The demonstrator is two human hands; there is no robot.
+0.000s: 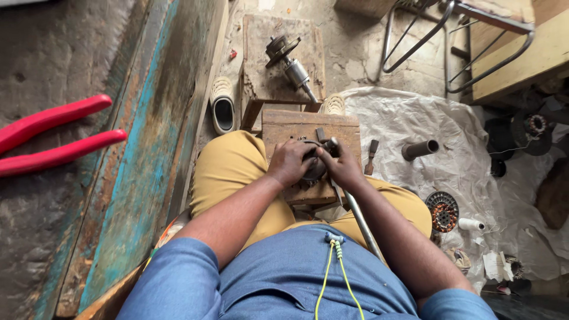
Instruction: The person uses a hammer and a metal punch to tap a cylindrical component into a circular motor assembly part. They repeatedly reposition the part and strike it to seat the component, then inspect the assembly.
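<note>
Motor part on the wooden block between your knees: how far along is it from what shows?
Looks done: a rotor with shaft lies apart on the farther stool, and a copper-wound stator sits on the white sheet. In hand: the left hand and right hand both grip the round metal part on the wooden block. What is left cannot be told; the hands hide the part.

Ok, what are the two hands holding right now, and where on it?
Both grip a round dark metal motor part on the wooden block: left hand over its left side, right hand on its right. A metal rod passes beneath the right hand.
</note>
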